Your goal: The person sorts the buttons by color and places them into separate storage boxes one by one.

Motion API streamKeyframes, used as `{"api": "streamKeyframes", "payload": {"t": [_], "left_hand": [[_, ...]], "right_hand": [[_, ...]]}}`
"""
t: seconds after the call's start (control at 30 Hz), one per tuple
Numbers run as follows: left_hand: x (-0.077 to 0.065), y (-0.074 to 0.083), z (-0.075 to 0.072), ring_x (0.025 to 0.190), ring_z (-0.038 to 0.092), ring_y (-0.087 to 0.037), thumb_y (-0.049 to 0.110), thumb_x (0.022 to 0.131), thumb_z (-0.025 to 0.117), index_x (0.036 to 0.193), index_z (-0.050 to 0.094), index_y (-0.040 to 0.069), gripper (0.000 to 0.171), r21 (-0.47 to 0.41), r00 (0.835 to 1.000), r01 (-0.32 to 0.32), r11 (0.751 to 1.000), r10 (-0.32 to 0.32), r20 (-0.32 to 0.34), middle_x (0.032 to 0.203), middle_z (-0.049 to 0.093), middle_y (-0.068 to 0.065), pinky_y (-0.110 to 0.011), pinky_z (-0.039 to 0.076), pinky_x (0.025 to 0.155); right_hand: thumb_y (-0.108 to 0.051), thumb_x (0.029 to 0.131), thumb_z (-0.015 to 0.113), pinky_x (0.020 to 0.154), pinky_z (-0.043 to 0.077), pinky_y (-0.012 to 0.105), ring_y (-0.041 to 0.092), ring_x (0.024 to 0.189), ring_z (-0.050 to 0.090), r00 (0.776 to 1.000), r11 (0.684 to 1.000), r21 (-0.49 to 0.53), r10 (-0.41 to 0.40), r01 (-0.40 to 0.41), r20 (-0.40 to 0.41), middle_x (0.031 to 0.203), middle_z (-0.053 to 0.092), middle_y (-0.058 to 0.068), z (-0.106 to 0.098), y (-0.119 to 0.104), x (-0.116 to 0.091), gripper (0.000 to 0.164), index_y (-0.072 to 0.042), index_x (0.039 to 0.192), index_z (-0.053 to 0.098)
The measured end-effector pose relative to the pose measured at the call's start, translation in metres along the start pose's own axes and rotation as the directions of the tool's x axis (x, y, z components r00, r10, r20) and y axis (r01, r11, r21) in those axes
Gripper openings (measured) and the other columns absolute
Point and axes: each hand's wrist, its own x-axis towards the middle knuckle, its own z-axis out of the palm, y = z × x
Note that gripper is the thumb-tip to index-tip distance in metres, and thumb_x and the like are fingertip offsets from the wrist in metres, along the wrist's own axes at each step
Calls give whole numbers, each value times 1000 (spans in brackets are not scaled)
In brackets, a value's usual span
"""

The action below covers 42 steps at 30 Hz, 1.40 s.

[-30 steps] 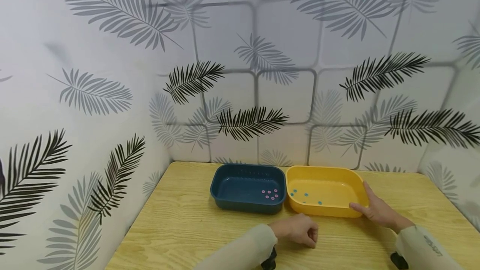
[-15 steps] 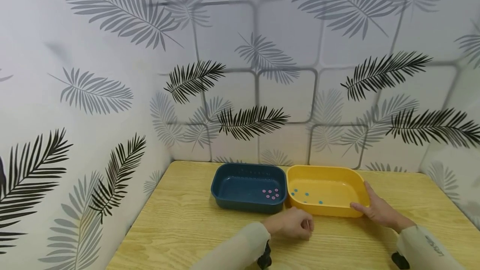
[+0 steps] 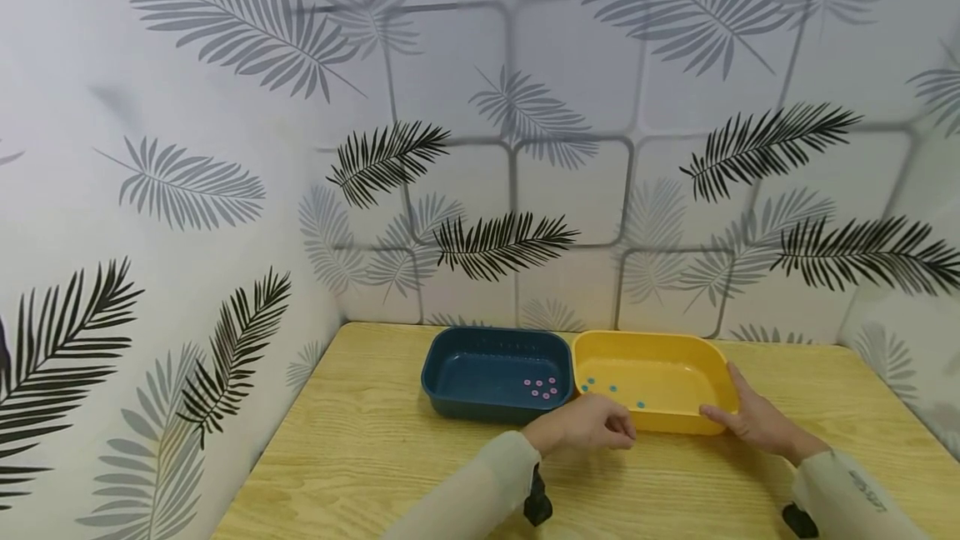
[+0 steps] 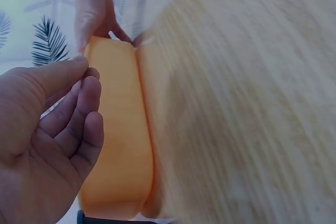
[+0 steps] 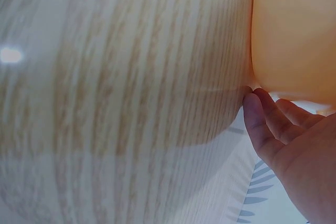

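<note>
My left hand (image 3: 585, 423) is in front of the yellow plastic tray (image 3: 675, 422), beside its near wall. In the left wrist view its thumb and index finger (image 4: 79, 62) meet at the tips and the other fingers curl; nothing shows between them. With my right hand (image 3: 761, 419) I hold the tray's near right corner, thumb on the front and fingers along the right side. Several small blue rings (image 3: 613, 388) lie at the left of this tray. Against its left side stands a dark blue tray (image 3: 495, 413), where several small pink rings (image 3: 538, 383) lie at the right.
Both trays stand on a light wood-grain table (image 3: 360, 440), near its back edge. A wall (image 3: 465, 290) with leaf patterns rises directly behind, and another leaf-patterned wall (image 3: 225, 290) runs along the left. Each wrist bears a black strap-on device (image 3: 537, 500).
My left hand has risen from the table in front towards the yellow tray's near wall, now overlapping its front left corner. The right hand and both trays have stayed in place.
</note>
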Motion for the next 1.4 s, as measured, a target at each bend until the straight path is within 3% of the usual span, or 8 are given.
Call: {"api": "streamKeyframes", "payload": {"t": [0.3, 0.57, 0.77, 0.93, 1.17, 1.4], "left_hand": [[8, 13, -13, 71, 57, 1, 18, 91, 65, 96, 72, 13, 10, -101, 989, 35, 994, -49, -140, 79, 64, 14, -16, 47, 62], [18, 21, -21, 75, 63, -18, 15, 92, 64, 91, 68, 14, 4, -247, 973, 75, 966, -126, -195, 83, 68, -3, -21, 46, 58], [25, 17, -21, 77, 63, -18, 16, 92, 64, 93, 67, 15, 3, -301, 958, 104, 948, -177, -228, 81, 65, 1, -23, 47, 62], [30, 11, -20, 82, 64, -22, 17, 92, 64, 100, 69, 10, 12, -374, 940, 111, 921, -220, -261, 82, 65, 2, -24, 46, 61], [38, 4, -17, 82, 65, -23, 14, 91, 65, 99, 70, 7, 12, -390, 927, 95, 916, -223, -300, 78, 64, 2, -23, 45, 62], [45, -2, -15, 83, 66, -26, 12, 90, 66, 93, 68, 11, 4, -413, 919, 113, 904, -253, -303, 76, 63, 3, -23, 45, 62]], "right_hand": [[-44, 93, 57, 98, 11, 70, 63, 126, 10, 1000, 1000, 28, 11, -12, 6, 141, -2, 47, -1, 1, 0, 106, 8, 142, -21], [-42, 93, 58, 98, 14, 70, 64, 125, 13, 1000, 1000, 4, -14, 14, -21, 139, 1, 48, 0, 1, -1, 105, 9, 142, -20], [-40, 93, 58, 98, 14, 70, 63, 125, 14, 1000, 1000, 5, -13, 13, -19, 140, 2, 48, 0, 1, -1, 105, 9, 142, -19], [-42, 93, 58, 98, 15, 69, 63, 125, 15, 1000, 1000, 3, -7, 7, -22, 140, 2, 47, 0, 0, -1, 105, 10, 142, -18], [-39, 93, 59, 98, 15, 69, 63, 125, 14, 999, 1000, 14, -24, 25, -34, 140, 3, 48, 2, 0, -2, 104, 10, 143, -16], [-40, 93, 59, 98, 16, 69, 63, 125, 16, 999, 1000, 6, -23, 23, -36, 140, 4, 48, 1, 1, -2, 104, 10, 143, -17]]}}
